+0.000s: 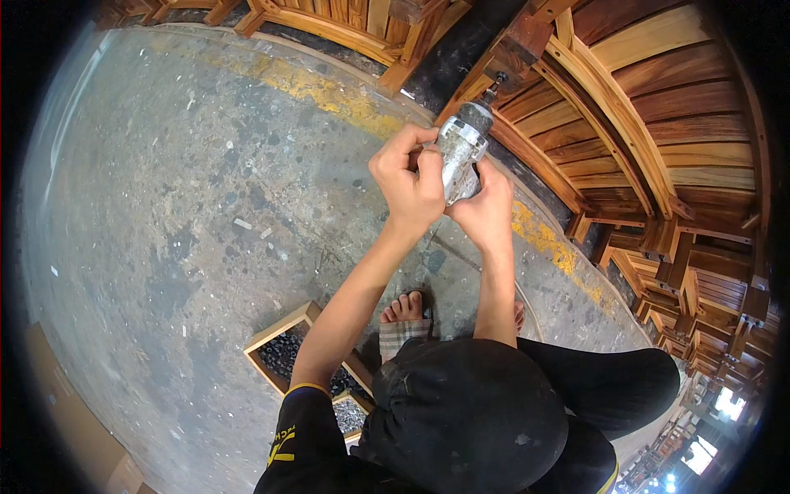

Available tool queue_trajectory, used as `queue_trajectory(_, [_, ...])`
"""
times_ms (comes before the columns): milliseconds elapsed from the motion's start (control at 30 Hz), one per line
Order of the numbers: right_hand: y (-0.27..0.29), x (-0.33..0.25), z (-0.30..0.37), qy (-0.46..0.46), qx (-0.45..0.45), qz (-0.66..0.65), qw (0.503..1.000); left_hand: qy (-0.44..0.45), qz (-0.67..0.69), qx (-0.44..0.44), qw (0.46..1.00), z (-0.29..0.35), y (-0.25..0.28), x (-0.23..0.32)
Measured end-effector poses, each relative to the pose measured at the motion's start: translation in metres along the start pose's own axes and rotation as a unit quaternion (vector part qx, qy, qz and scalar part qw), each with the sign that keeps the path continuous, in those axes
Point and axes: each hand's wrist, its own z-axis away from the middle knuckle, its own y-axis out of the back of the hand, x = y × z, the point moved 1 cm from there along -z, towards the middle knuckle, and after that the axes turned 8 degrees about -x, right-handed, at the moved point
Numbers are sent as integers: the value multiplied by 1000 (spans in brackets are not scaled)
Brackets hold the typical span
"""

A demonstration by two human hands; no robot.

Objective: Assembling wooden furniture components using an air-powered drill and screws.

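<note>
A power driver [463,148] with a worn silver body and a dark nose points up and to the right, toward a wooden furniture leg [520,51]. Its bit end reaches the dark wood; whether a fastener sits there is too small to tell. My left hand [409,177] is closed around the tool's left side, fingers curled over the body. On the other side my right hand [487,206] grips its lower rear part, with most of the fingers hidden beneath. A thin hose or cord [457,251] runs from below the hands toward my feet.
Slatted wooden furniture [658,107] stands along the top and right. A wooden box [284,329] with dark small hardware sits by my left arm, and shiny small parts [350,414] lie in another compartment. Cardboard [74,412] lies at the lower left. The concrete floor [189,181] has a worn yellow stripe.
</note>
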Motion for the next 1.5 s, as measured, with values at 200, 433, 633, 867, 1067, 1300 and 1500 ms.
queue_trajectory(200, [2, -1, 1, 10, 3, -27, 1000, 13, 2, -21, 1000, 1, -1, 9])
queue_trajectory(433, [2, -2, 0, 10, 4, -23, 1000, -15, -17, -12, 1000, -4, -1, 8])
queue_trajectory(633, [5, -2, 5, 13, 14, -17, 1000, -21, -8, -15, 1000, 0, -4, 7])
queue_trajectory(867, [-11, 16, 21, 23, -69, 113, 991, 159, 5, -34, 987, 37, 37, 2])
queue_trajectory(1067, [-35, 55, 40, 26, -223, 216, 950, 470, 254, 20, 845, 115, 132, 14])
queue_trajectory(1300, [-118, 67, 67, -15, -366, 215, 905, 540, 22, 69, 839, 261, 252, 92])
queue_trajectory(1500, [-138, 80, 72, -13, -408, 321, 855, 503, 103, 190, 837, 320, 274, 90])
